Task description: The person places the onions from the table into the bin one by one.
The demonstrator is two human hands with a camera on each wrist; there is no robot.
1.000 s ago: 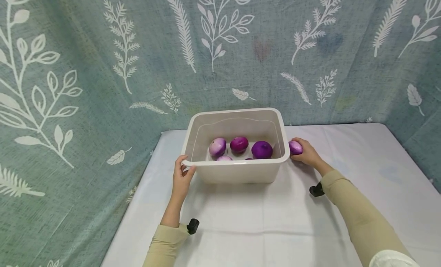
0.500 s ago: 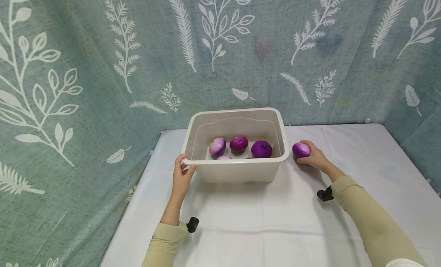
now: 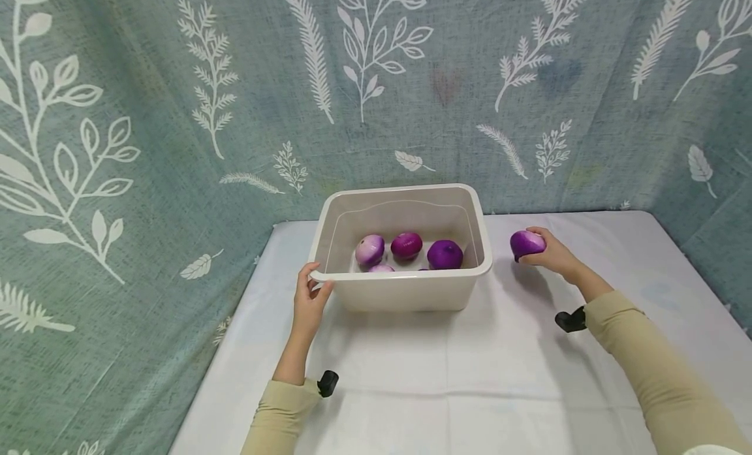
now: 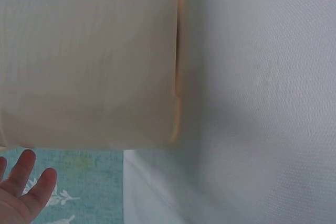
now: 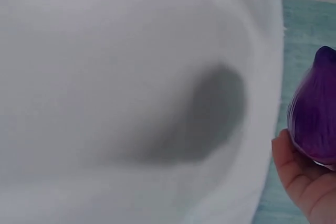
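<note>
A purple onion [image 3: 525,243] with a pale patch is held in my right hand [image 3: 553,254], raised over the table to the right of the bin. The right wrist view catches the same onion [image 5: 317,111] with its dark pointed tip up, the thumb and palm under it. My left hand [image 3: 308,306] grips the near left corner of a pale plastic bin [image 3: 405,295] by its rim. Inside the bin lie a pale purple onion [image 3: 370,251], a magenta one [image 3: 407,245] and a dark purple one [image 3: 444,254]. The front rim partly hides more onions.
A white cloth covers the table [image 3: 411,390]. Behind it and on both sides hangs a green-grey curtain [image 3: 388,141] with white leaf prints, close to the bin's back edge. A black wrist camera [image 3: 571,320] sits under the right wrist.
My right hand has drawn the onion away from the bin's right side, moving right and lifting it. The onion has tilted in the fingers. My left hand and the bin have stayed in place.
</note>
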